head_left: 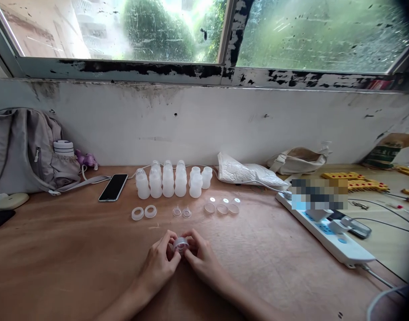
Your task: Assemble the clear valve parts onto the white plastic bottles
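Observation:
Between the fingertips of my left hand point(160, 257) and my right hand point(202, 256) is a translucent plastic screw ring point(181, 243), gripped from both sides. Whether another part sits inside it is too small to tell. Just beyond my hands lie two loose rings point(144, 212), two clear teats point(182, 212), and several clear round caps point(222, 208) with small white discs by them. Behind these stand frosted white bottles point(168, 185) in rows, those on the left topped with domed caps. At the right of the group are several open-necked bottles point(195, 185).
A phone point(113, 187) and a grey backpack point(27, 147) are at the left. A white padded packet point(249, 171) lies behind, near the wall. On the right, a power strip point(325, 229) with plugs and cables runs along the wooden table point(74, 258), near yellow blocks point(365, 183).

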Available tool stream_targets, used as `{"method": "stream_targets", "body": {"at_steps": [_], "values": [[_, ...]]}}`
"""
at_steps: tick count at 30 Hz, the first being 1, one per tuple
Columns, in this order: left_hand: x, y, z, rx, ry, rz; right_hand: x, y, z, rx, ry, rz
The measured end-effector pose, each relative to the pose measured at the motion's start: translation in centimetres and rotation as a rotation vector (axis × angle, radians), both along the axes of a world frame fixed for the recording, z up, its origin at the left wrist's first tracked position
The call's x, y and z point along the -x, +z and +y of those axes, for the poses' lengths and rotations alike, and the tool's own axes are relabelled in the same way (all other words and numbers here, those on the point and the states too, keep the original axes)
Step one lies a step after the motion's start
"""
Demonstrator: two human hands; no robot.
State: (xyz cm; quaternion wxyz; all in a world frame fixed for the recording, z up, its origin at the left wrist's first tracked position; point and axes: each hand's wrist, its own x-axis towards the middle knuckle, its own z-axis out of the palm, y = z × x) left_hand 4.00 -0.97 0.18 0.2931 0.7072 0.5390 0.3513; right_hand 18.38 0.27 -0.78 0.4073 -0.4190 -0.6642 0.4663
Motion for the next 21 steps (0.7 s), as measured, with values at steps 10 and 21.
{"method": "stream_targets", "body": {"at_steps": [10,21], "values": [[0.20,0.08,0.06,0.026,0.030,-0.044,0.11,0.40,-0.09,-0.067,-0.012,-0.063],[0.15,0.20,-0.41,0.020,0.015,0.023,0.19,0.14,-0.02,-0.145,-0.009,-0.136]]}}
